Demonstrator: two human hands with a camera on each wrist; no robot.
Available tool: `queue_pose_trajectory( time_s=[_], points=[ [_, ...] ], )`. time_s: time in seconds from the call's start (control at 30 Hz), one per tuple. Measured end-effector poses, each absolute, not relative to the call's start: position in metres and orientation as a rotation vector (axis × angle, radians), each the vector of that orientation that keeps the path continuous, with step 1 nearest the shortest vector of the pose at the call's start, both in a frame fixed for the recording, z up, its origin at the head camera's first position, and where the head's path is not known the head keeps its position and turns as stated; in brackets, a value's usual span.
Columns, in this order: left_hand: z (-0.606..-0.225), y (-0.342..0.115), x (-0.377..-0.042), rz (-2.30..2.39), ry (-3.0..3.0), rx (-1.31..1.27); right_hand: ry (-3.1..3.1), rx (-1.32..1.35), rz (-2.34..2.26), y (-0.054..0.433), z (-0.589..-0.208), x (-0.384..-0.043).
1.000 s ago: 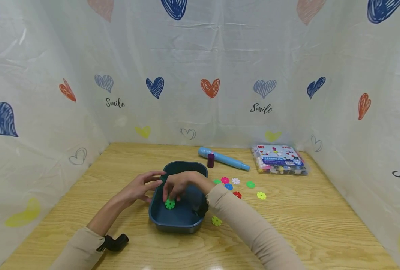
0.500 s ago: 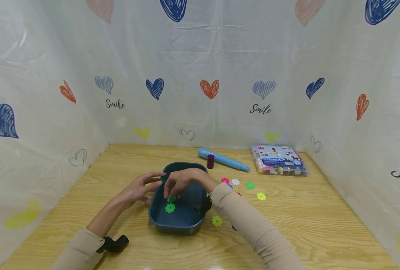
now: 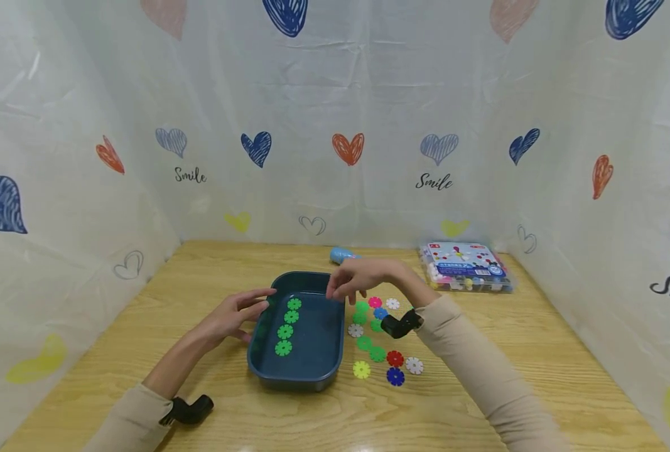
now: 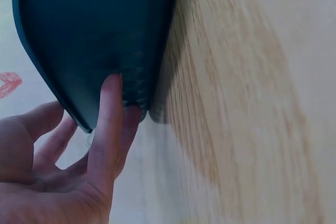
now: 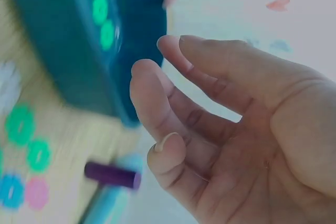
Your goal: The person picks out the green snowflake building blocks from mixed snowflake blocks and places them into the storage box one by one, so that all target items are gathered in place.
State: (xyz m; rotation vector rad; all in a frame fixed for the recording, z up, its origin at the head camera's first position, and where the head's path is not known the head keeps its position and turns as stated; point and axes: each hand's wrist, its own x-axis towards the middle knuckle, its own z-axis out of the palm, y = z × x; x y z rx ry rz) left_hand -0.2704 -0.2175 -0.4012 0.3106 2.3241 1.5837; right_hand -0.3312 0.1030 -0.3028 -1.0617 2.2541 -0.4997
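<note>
My left hand (image 3: 230,320) rests its fingertips against the left side of a dark blue rectangular bin (image 3: 297,382). In the left wrist view its straight fingers (image 4: 108,103) touch the bin's wall. Inside the bin, several green notched plastic discs (image 3: 285,331) form a line along the left side. My right hand (image 3: 363,276) hovers over the bin's right rim, its fingers loosely bent and holding nothing. Just right of the bin lie loose discs, among them green (image 3: 377,353), red (image 3: 394,358), dark blue (image 3: 395,376), white (image 3: 414,365) and yellow (image 3: 361,370) ones.
A light blue tube (image 3: 341,254) lies at the back, partly hidden by the right hand. Near it in the right wrist view is a purple cylinder (image 5: 112,175). A clear-sided box (image 3: 467,267) of small colored parts sits back right. Heart-printed curtains (image 3: 391,94) enclose the wooden table (image 3: 515,364).
My right hand has left a green disc in the bin and moved up and right to the rim. The line of green discs and loose discs now show. The left hand stays put.
</note>
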Motion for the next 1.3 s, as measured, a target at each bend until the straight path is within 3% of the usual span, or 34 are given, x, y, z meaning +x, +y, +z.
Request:
queue_pose_trajectory(
  time_s=[0.63, 1.3],
  points=[
    [-0.405, -0.218, -0.269, 1.598, 2.31, 0.274, 2.438, -0.827, -0.663, 0.253, -0.353, -0.324],
    [-0.408, -0.217, -0.268, 1.643, 2.27, 0.249, 2.642, -0.744, -0.73, 0.273, -0.397, -0.333]
  ],
)
